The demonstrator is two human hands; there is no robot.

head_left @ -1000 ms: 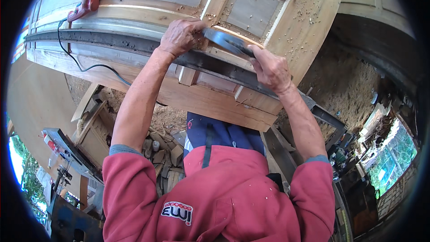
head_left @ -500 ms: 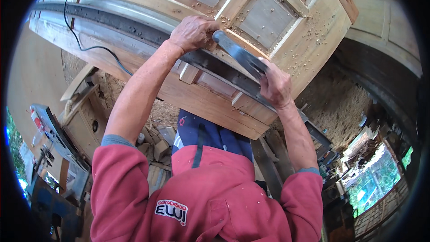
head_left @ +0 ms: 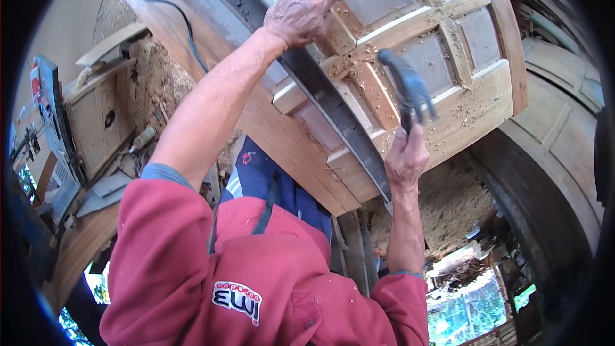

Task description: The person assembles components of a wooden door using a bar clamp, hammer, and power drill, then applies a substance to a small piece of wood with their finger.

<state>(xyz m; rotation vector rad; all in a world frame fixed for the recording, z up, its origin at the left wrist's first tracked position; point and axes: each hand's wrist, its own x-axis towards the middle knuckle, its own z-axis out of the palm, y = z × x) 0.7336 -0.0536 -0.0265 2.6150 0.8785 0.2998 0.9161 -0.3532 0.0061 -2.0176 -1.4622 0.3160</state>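
My right hand [head_left: 408,159] grips a claw hammer [head_left: 410,86], its grey head blurred and raised over the panelled wooden door [head_left: 471,106]. The fingers of my left hand [head_left: 302,16] are curled in near the door's middle framing, just above a long dark bar [head_left: 333,109]. What they hold, if anything, is hidden behind the hand. Wood chips lie scattered over the door's rails and recessed panels, thickest around the joint right of my left hand.
A dark cable [head_left: 182,25] hangs across the door's left part. At left stand a small wooden cabinet [head_left: 99,118] and a blue-grey tool or machine part [head_left: 54,115]. More panelled wood [head_left: 551,122] leans at right, and shavings cover the ground below.
The view has turned, swinging the door round in it. The hammer has come away from my left hand, to the right. The red power tool has left the view.
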